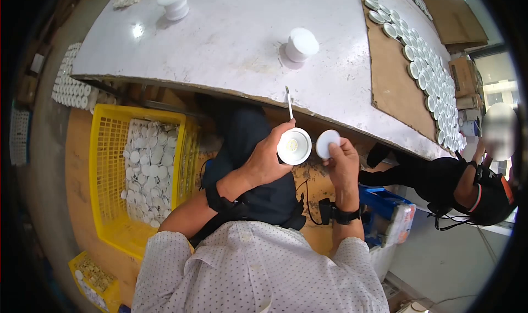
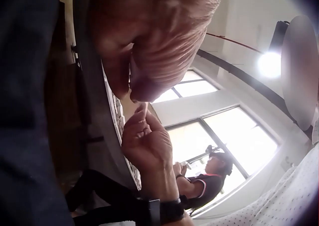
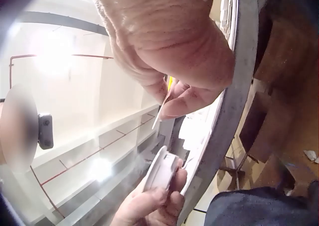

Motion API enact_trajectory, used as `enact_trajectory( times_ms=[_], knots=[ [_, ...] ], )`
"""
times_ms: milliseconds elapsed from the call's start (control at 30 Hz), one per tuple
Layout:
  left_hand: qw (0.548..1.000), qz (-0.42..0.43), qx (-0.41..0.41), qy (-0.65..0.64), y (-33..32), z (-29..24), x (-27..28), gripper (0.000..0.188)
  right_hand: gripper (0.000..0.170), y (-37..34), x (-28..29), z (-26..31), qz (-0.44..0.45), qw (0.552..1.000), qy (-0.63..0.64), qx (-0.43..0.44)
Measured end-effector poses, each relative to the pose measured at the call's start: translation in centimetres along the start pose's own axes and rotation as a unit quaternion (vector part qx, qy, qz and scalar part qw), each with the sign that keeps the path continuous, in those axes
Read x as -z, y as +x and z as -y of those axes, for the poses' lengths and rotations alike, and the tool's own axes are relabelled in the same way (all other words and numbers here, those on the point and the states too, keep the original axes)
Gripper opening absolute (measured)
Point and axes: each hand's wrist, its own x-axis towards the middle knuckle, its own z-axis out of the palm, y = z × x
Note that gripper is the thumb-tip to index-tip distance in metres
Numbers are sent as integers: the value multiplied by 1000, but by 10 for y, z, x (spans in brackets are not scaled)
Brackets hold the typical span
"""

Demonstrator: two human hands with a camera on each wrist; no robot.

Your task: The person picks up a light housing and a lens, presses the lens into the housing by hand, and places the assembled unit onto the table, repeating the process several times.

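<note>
Gripping a round white cup-shaped housing (image 1: 295,146) by its outer wall, my left hand (image 1: 265,158) also had a slim pale stick-like tool (image 1: 290,104) poking up past its fingers. My right hand (image 1: 344,163) pinched a thin flat white disc (image 1: 325,143) just beside the housing, not touching. Both were near the tabletop (image 1: 231,54) edge. Housing looked light, stiff, best gripped round the wall; disc seemed light, maybe brittle or slippery, best pinched near its rim.

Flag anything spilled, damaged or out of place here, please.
Nothing plainly stands out. The white cup in the left hand and the white disc in the right hand show no visible damage, and the loose discs lie heaped inside the yellow crate.
</note>
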Motion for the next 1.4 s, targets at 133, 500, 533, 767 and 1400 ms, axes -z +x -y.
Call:
enact_trajectory(
  times_ms=[133,500,533,767,1400],
  knots=[
    [1000,-9,-15,-14,-10,11,-1,73,13,-5,-25,-19,37,994,-106,-10],
    [998,42,-3,-51,-22,14,22,73,28,-2,-66,-30,83,990,-115,9],
    [998,41,-3,-51,-23,15,24,73,28,-2,-67,-30,84,990,-116,8],
    [995,17,-3,-98,-27,25,21,56,33,2,-71,-34,119,986,-113,-1],
    [849,-452,238,-137,-120,119,172,23,18,86,-82,35,-57,950,-240,191]
  ],
)
